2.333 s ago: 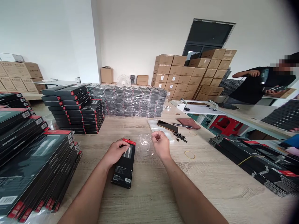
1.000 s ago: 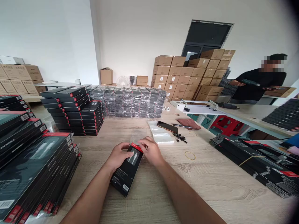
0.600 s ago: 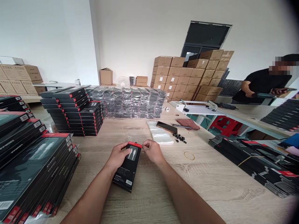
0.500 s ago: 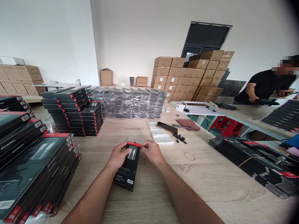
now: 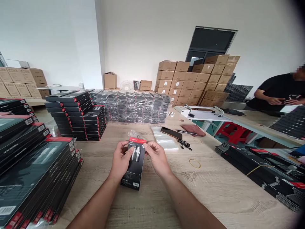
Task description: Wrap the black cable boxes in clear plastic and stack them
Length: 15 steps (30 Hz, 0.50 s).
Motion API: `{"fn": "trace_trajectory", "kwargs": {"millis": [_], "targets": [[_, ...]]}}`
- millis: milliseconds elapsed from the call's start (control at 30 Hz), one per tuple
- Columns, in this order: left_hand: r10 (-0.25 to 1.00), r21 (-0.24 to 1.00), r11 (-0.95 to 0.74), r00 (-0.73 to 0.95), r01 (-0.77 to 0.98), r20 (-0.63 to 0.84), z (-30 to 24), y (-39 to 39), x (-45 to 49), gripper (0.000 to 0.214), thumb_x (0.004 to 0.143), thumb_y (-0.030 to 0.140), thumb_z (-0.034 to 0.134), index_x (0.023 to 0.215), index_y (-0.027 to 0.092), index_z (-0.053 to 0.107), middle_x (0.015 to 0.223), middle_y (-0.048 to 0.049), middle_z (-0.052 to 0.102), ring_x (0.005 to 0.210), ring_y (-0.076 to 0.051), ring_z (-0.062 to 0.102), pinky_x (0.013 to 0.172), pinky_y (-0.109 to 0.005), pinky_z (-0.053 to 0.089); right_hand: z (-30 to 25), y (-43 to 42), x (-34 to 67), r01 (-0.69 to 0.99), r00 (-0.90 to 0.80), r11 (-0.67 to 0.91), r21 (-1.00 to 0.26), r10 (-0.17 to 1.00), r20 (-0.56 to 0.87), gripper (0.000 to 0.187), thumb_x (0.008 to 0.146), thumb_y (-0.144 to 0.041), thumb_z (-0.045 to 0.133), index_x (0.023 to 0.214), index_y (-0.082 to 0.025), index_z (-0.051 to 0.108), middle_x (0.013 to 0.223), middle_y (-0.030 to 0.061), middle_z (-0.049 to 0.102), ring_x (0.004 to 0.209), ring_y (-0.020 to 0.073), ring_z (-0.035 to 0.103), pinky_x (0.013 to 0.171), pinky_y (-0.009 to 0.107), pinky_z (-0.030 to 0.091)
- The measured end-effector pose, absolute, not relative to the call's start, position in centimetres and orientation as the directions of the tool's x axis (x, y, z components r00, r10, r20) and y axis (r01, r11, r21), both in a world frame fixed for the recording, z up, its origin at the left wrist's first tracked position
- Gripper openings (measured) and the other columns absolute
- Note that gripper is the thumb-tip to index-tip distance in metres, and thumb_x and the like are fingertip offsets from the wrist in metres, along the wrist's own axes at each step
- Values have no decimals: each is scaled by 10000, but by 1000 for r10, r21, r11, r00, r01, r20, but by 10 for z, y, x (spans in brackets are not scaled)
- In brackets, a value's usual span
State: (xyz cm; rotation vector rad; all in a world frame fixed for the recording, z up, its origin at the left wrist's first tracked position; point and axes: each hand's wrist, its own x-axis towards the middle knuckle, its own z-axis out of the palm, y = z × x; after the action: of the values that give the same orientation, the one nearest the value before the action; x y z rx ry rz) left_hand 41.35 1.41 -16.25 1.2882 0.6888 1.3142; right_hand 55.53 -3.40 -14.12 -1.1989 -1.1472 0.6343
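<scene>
I hold a slim black box (image 5: 133, 165) with a red top edge and a clear window showing a white cable. It is lifted off the wooden table (image 5: 214, 190), top end tilted up and away. My left hand (image 5: 121, 160) grips its left side, thumb on the front. My right hand (image 5: 156, 157) pinches its upper right edge. A clear plastic sleeve (image 5: 138, 135) sits over the box's top end.
Stacks of the same black boxes stand at left (image 5: 35, 171) and behind (image 5: 78, 114). Wrapped bundles (image 5: 133, 106) line the back. Clear bags (image 5: 164, 140), a phone (image 5: 171, 133), small black parts (image 5: 185, 144) and a rubber band (image 5: 194, 163) lie to the right. A person in black (image 5: 276, 92) works at another table.
The box was lying on the table under my left hand; both hands now hold it raised. My right hand came from a clear bag to the box's top, and the sleeve now covers that end.
</scene>
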Motion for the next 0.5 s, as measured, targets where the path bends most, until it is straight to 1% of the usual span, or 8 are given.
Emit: {"fn": "trace_trajectory", "kwargs": {"millis": [67,133,167,233,300,400,433,500], "targets": [[920,902,-263,192,-342,342,-149,12,408,362,722,329,685,1030,191,554,1004,-54,671,907,-166,626,843,-286,472,-130,-40,552,152,352,365,-919,849,395,257,757,-429,644,760,-221,493,750,-3,587,660,138,554,616,257,478],[912,889,-272,198,-368,360,-137,11,400,343,693,301,715,989,189,583,944,-34,677,876,-156,622,851,-281,463,-121,-46,552,156,326,416,-896,834,444,274,729,-397,681,836,-233,489,822,5,606,751,153,583,692,271,488],[906,893,-259,230,-367,357,-133,12,395,325,681,290,726,962,187,599,915,-26,680,853,-153,621,842,-281,462,-118,-48,554,150,291,424,-893,845,449,294,724,-380,689,890,-239,491,859,9,619,795,161,593,733,282,488],[877,922,-219,351,-320,329,-130,16,386,280,661,278,742,896,179,626,879,-25,685,820,-157,617,814,-283,462,-116,-52,559,145,182,391,-909,892,413,349,728,-348,691,998,-245,496,912,16,642,845,169,605,777,299,482],[831,958,-194,484,-212,275,-134,20,377,248,647,274,748,845,169,641,858,-31,685,797,-165,611,774,-281,458,-117,-55,566,201,37,308,-930,946,321,357,730,-319,691,1036,-229,532,949,24,659,853,175,609,769,300,476],[760,974,-226,628,15,167,-149,24,371,220,609,241,751,791,153,663,803,-29,675,763,-172,593,715,-267,436,-120,-59,576,359,-194,197,-912,972,134,315,698,-294,716,982,-193,625,965,29,675,848,193,605,746,301,472],[737,966,-244,664,87,127,-155,24,370,215,598,223,744,787,149,673,788,-26,672,756,-176,589,696,-263,429,-120,-60,578,383,-234,183,-906,968,96,323,692,-294,720,986,-188,640,967,28,678,857,201,603,755,308,472],[692,938,-273,721,213,38,-163,23,372,240,576,194,725,809,145,692,781,-20,673,752,-189,590,675,-262,420,-120,-60,582,375,-228,166,-912,970,82,353,709,-309,705,1032,-182,641,985,32,679,884,212,602,784,324,472]]}}
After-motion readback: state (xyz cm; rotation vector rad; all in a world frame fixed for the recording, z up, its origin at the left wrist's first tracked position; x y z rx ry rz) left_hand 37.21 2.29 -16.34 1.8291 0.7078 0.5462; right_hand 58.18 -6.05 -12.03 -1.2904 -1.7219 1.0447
